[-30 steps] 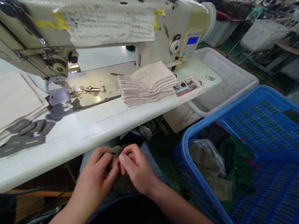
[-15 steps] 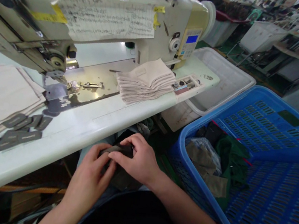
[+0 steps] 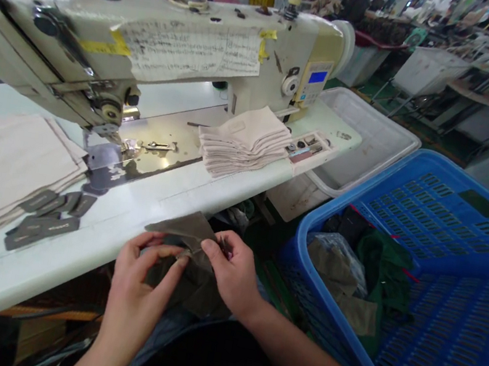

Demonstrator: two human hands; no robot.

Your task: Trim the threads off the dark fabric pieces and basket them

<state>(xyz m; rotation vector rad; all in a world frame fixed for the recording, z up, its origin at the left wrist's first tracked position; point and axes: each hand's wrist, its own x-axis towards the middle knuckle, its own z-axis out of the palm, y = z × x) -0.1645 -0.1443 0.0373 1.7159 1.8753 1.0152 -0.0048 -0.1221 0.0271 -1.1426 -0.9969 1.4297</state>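
Both your hands are clamped on the olive-brown cloth [image 3: 190, 226], which sits above your lap at the near edge of the desk [image 3: 126, 219]. Your left hand [image 3: 141, 278] pinches it between thumb and forefinger, and your right hand [image 3: 236, 272] grips it just beside that, thumb on top and fingers curled under. The two hands are close together, with a fold of cloth bridging them. One flap spreads up toward the desk, and the rest hangs below your fingers. Something small and dark [image 3: 225, 245] shows within your right hand, too small to identify.

Ahead of you stands the sewing machine [image 3: 282, 42], with a handwritten sheet [image 3: 191, 52] taped along its arm and a lit control panel [image 3: 314, 82] at its right end. Near that end, a stack of folded beige pieces [image 3: 246, 143] rests on the desk, beside a shallow parts tray [image 3: 309, 150]. To the left of the needle area lies a flat pile of beige fabric [image 3: 3, 164], with dark grey labels [image 3: 50, 225] scattered at its near corner.

On your right is a blue plastic basket [image 3: 445, 329] holding dark green cloth [image 3: 387, 269].
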